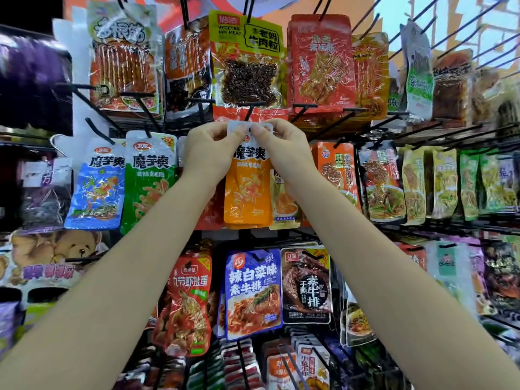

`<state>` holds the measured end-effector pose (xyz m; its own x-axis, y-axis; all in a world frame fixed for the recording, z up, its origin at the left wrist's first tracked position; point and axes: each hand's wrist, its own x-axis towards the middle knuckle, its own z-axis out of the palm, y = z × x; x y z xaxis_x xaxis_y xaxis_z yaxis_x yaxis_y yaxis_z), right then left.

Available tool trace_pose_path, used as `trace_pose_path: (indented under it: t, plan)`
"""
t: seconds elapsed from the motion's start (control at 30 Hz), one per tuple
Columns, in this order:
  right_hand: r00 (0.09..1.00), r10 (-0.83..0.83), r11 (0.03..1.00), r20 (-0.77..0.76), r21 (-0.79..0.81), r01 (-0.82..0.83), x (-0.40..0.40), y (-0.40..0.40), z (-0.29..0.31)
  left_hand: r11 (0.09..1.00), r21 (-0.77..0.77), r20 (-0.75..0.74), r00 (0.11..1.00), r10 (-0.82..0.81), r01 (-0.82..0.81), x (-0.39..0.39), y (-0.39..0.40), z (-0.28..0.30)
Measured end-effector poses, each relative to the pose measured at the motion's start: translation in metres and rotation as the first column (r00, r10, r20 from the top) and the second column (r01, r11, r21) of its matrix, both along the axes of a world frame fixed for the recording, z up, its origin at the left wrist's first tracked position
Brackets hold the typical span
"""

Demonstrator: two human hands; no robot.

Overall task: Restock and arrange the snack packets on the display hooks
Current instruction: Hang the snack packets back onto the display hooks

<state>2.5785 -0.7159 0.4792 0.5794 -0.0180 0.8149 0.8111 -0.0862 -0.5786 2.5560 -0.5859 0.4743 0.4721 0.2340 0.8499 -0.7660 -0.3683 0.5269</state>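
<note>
An orange snack packet (247,190) with a white top tab hangs upright in the middle row of the display rack. My left hand (209,153) pinches the left corner of its tab and my right hand (284,150) pinches the right corner. The tab sits just under the tip of a black display hook (249,112) that juts toward me. Behind the orange packet more packets of the same row show, partly hidden by my hands.
A blue packet (97,187) and a green packet (149,178) hang to the left. A yellow-green packet (247,57) and red packets (320,63) hang above. Bare black hooks (464,21) stick out at upper right. Blue (253,294) and dark (306,285) packets hang below.
</note>
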Motion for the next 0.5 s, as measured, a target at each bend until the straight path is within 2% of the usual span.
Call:
trace_pose_path:
  t: [0.17,0.23,0.3,0.33,0.4,0.43,0.5]
  plan:
    - [0.998,-0.023,1.0,-0.059,0.018,0.024,0.004,0.004,0.001,0.995,0.009,-0.001,0.995,0.104,-0.104,0.003,-0.002,0.0]
    - [0.991,-0.133,0.991,0.012,-0.03,0.133,0.008,0.004,-0.001,0.98,0.069,0.024,0.982,0.187,-0.189,0.003,0.0,-0.002]
    - [0.96,-0.238,0.965,0.149,-0.073,0.251,0.007,-0.001,-0.009,0.946,0.165,0.071,0.96,0.271,-0.279,-0.001,0.006,-0.007]
    - [0.93,-0.286,0.944,0.232,-0.1,0.316,0.005,-0.005,-0.016,0.904,0.226,0.116,0.932,0.344,-0.362,-0.005,0.011,-0.012]
    - [0.844,-0.377,0.873,0.381,-0.159,0.462,0.002,-0.015,-0.031,0.733,0.353,0.293,0.813,0.503,-0.581,-0.01,0.021,-0.023]
    - [0.808,-0.407,0.836,0.425,-0.184,0.518,0.001,-0.019,-0.039,0.647,0.404,0.388,0.762,0.519,-0.646,-0.012,0.025,-0.03]
    - [0.78,-0.427,0.79,0.458,-0.232,0.568,0.002,-0.025,-0.051,0.534,0.523,0.48,0.747,0.46,-0.664,-0.013,0.032,-0.04]
